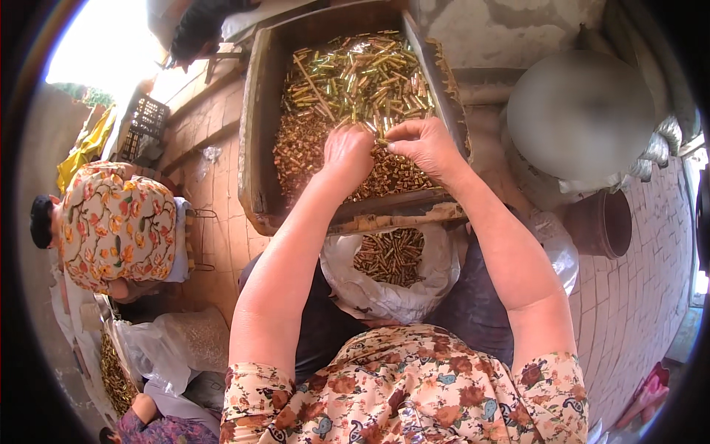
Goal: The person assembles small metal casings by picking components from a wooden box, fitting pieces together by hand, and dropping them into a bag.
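Note:
A deep wooden tray (252, 140) stands in front of me. Its far part holds a heap of slim gold-coloured metal tubes (362, 66); small copper-coloured metal pieces (299, 144) fill the near part. Over the line between the heaps, my left hand (349, 154) is closed, fingers curled downward; what they hold is hidden. Close to its right, my right hand (431, 150) pinches a small gold-coloured metal piece (381, 141) between thumb and finger. Between my knees, an open white sack (344, 292) contains many slim metal pieces (388, 257).
A thin stick (313, 85) lies on the tubes. To the right are a large round container (580, 118), blurred on top, and a dark bucket (600, 224). At left sits a person in a flowered top (118, 226), near a black crate (146, 122). Another person's sleeve (159, 425) shows lower left.

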`<action>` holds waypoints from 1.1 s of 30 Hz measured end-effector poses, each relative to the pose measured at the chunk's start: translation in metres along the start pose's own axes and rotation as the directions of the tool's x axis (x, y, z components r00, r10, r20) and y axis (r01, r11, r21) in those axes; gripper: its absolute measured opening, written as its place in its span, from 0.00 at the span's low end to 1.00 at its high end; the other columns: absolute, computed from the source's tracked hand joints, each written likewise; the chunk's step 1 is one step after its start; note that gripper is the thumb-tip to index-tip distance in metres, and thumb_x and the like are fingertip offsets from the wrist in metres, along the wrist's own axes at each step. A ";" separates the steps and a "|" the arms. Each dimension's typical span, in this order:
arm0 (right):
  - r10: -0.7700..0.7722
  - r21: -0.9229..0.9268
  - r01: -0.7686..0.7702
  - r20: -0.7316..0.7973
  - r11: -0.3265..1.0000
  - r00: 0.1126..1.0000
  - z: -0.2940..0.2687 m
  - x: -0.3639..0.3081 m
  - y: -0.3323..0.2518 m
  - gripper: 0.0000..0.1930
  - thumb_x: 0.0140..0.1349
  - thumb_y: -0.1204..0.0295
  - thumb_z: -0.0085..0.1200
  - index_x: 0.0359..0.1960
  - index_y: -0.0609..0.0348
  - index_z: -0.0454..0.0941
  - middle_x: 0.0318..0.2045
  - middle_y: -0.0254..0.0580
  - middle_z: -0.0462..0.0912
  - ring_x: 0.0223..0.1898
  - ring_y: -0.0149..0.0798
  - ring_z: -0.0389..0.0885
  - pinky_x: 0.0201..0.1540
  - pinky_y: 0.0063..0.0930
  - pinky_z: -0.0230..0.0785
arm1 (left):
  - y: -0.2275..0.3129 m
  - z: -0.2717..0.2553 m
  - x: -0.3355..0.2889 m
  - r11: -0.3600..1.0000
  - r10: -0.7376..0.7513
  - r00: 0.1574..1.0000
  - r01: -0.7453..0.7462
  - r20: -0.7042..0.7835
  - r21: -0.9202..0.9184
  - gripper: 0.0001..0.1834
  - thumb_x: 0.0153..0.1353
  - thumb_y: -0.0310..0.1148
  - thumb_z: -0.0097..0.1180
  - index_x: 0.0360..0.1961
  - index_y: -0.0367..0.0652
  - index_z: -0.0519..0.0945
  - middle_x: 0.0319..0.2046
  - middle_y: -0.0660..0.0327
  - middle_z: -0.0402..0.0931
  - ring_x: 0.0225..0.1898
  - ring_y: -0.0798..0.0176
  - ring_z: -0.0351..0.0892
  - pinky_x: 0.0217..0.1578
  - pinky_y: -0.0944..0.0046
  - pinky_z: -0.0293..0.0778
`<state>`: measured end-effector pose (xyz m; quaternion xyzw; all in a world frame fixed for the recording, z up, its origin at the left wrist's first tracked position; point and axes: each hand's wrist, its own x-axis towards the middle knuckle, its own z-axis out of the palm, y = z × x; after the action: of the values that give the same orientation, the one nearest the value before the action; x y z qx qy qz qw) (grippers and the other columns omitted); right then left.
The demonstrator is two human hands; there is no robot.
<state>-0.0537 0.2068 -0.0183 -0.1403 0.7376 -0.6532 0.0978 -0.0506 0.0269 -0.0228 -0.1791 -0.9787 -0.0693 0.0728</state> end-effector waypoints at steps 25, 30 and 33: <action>0.081 0.075 -0.084 0.036 0.994 0.996 0.007 -0.016 -0.005 0.09 0.51 0.78 0.63 0.35 0.64 0.84 0.28 0.34 0.84 0.30 0.24 0.78 0.37 0.20 0.71 | -0.014 -0.025 -0.038 0.648 -0.274 0.954 0.277 0.123 -0.710 0.12 0.52 0.25 0.62 0.39 0.35 0.82 0.26 0.61 0.80 0.28 0.70 0.74 0.31 0.68 0.71; 0.129 0.154 -0.143 0.097 0.978 0.987 0.014 -0.026 -0.018 0.08 0.52 0.77 0.62 0.35 0.62 0.84 0.30 0.33 0.84 0.33 0.24 0.78 0.39 0.19 0.71 | 0.001 -0.031 -0.053 0.112 -0.369 0.905 0.271 0.213 -0.956 0.09 0.53 0.21 0.62 0.36 0.33 0.82 0.26 0.63 0.80 0.26 0.74 0.74 0.30 0.74 0.70; 0.130 0.148 -0.142 0.088 0.979 0.988 0.018 -0.028 -0.022 0.07 0.53 0.77 0.62 0.35 0.62 0.84 0.29 0.33 0.84 0.31 0.24 0.79 0.37 0.19 0.71 | 0.000 -0.031 -0.058 0.003 -0.362 0.899 0.267 0.247 -0.964 0.11 0.52 0.22 0.63 0.38 0.33 0.82 0.27 0.62 0.80 0.26 0.72 0.75 0.31 0.73 0.72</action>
<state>-0.0193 0.1967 0.0005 -0.1068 0.6884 -0.6941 0.1814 0.0070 0.0022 -0.0023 0.0444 -0.6829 -0.7275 -0.0490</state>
